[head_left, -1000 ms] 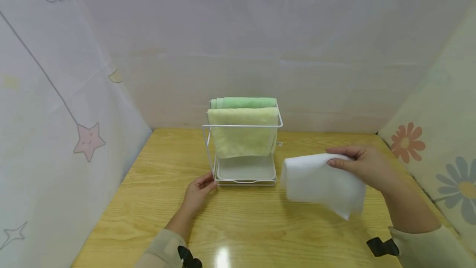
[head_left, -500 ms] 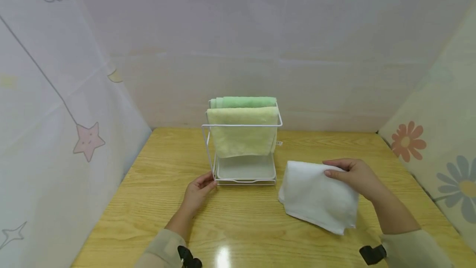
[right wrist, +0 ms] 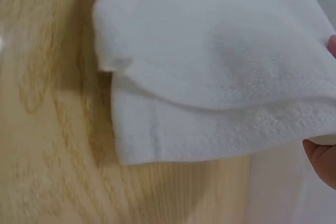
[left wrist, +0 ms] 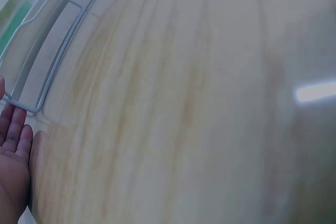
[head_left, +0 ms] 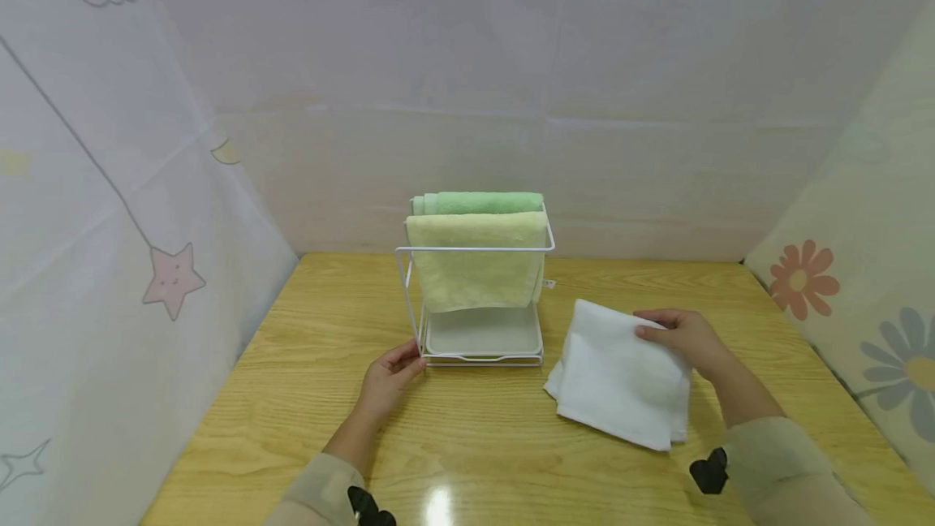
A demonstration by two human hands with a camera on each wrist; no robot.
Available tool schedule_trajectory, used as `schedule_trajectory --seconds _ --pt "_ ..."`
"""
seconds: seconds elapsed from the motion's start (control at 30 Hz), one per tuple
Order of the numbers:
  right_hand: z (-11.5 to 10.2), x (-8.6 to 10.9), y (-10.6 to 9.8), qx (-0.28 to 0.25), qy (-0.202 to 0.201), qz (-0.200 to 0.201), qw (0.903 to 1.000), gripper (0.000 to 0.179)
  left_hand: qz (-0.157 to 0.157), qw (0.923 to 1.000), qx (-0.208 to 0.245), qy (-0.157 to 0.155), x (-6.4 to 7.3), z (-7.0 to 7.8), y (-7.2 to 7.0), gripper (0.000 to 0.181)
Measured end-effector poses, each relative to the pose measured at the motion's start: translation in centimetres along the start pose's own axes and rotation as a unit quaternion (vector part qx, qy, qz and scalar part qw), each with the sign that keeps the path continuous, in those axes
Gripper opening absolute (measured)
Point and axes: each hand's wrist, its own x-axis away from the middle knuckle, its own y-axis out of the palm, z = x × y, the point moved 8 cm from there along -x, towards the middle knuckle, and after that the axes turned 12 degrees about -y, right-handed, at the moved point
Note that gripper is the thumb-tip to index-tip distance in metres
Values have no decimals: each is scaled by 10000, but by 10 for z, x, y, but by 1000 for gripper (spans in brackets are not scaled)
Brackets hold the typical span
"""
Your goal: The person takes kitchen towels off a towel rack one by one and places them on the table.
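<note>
My right hand (head_left: pixel 690 343) pinches the upper right edge of a folded white towel (head_left: pixel 621 384), thumb in front and fingers behind. In the right wrist view the towel (right wrist: pixel 210 66) hangs in two layers over the wood, its lower edge slightly wavy. My left hand (head_left: pixel 389 376) grips the front left bottom corner of a white wire towel rack (head_left: pixel 476 248); in the left wrist view the fingers (left wrist: pixel 16 127) lie at the rack's wire corner (left wrist: pixel 34 109). A yellow towel (head_left: pixel 478 278) drapes over the rack's middle bar, and a green towel (head_left: pixel 489 202) hangs behind it.
A pale tray (head_left: pixel 484 331) sits in the rack's base. The wooden table (head_left: pixel 467 445) reaches back to a pale cloth backdrop (head_left: pixel 511 104), with printed cloth walls at left and right. A small white tag (head_left: pixel 549 284) shows beside the rack.
The white towel has swung and settled from a blur, now tilted with its left corner raised. My right hand has shifted slightly left with it. The left hand stays on the rack.
</note>
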Motion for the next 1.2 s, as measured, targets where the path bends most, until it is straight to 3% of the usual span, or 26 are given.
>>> schedule_trajectory --seconds 0.23,0.4,0.8,1.0,1.2 --pt "36 -11 9 -220 366 -12 9991 75 43 10000 3 -41 -1 0 0 45" --pt "48 -17 11 -164 441 21 9989 72 15 10000 -38 4 0 1 0 44" --pt "54 -24 11 -60 339 1 9994 68 -28 10000 18 -78 2 2 2 45" --pt "54 -22 14 -201 191 -37 9996 69 -48 10000 51 -45 4 1 2 45" --pt "43 -12 23 -25 67 -83 9999 68 -21 10000 49 25 4 2 1 45"
